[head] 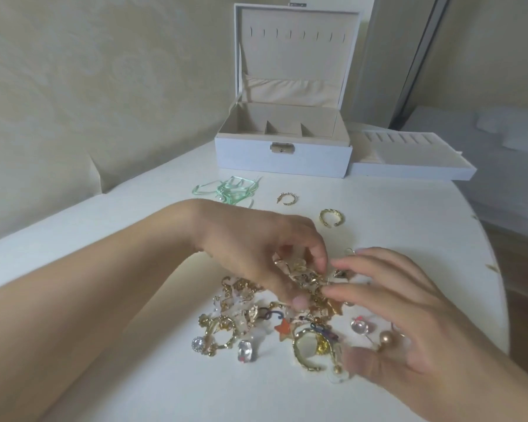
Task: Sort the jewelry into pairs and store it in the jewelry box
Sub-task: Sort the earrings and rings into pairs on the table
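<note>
Head view: left hand [256, 254] pinches tangled gold jewelry [305, 278]; right hand [409, 315] blurred (grip apparently loose, empty).

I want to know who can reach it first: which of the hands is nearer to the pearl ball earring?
Right. The right hand curves right beside the pearl ball earring; the left hand is farther up-left, picking in the jewelry pile.

Jewelry pile [275, 318] before jewelry box [282, 153]

The left hand [256, 254] is covering part of the jewelry pile [275, 318]. The right hand [409, 318] is blurring, its wrist leaving the frame. The tray [409, 169] is sitting partly behind the jewelry box [247, 153].
</note>
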Tool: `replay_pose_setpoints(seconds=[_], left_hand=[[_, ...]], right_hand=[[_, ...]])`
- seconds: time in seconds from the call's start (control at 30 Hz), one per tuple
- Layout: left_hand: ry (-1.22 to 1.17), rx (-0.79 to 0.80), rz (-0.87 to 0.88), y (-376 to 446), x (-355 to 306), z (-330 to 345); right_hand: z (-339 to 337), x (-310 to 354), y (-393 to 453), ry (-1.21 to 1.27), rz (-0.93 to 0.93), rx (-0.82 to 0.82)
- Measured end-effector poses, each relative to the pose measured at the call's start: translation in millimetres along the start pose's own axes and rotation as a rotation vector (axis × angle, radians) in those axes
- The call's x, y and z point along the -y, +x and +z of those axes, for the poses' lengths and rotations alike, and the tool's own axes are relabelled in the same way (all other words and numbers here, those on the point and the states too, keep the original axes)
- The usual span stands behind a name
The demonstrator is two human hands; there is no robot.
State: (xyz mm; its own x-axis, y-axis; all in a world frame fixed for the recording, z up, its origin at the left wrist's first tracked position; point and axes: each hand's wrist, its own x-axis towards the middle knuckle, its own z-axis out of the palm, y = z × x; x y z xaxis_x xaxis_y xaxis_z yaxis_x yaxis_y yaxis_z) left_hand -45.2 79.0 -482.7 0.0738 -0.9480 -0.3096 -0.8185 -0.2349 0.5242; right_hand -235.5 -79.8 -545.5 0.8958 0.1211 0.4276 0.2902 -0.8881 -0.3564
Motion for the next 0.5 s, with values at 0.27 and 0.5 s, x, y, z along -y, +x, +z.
replay_pose_setpoints(seconds=[0.27,0.5], left_hand=[[-0.057,-0.034,0.021,0.3,6.7,-0.9],[-0.047,0.098,0.035,-5.8,9.7,-6.3]], right_hand=[[-4.5,5.6,-1.9,0.018,-0.020,0.030],[-14.6,4.0,-8.8,0.324,-0.006,-0.075]])
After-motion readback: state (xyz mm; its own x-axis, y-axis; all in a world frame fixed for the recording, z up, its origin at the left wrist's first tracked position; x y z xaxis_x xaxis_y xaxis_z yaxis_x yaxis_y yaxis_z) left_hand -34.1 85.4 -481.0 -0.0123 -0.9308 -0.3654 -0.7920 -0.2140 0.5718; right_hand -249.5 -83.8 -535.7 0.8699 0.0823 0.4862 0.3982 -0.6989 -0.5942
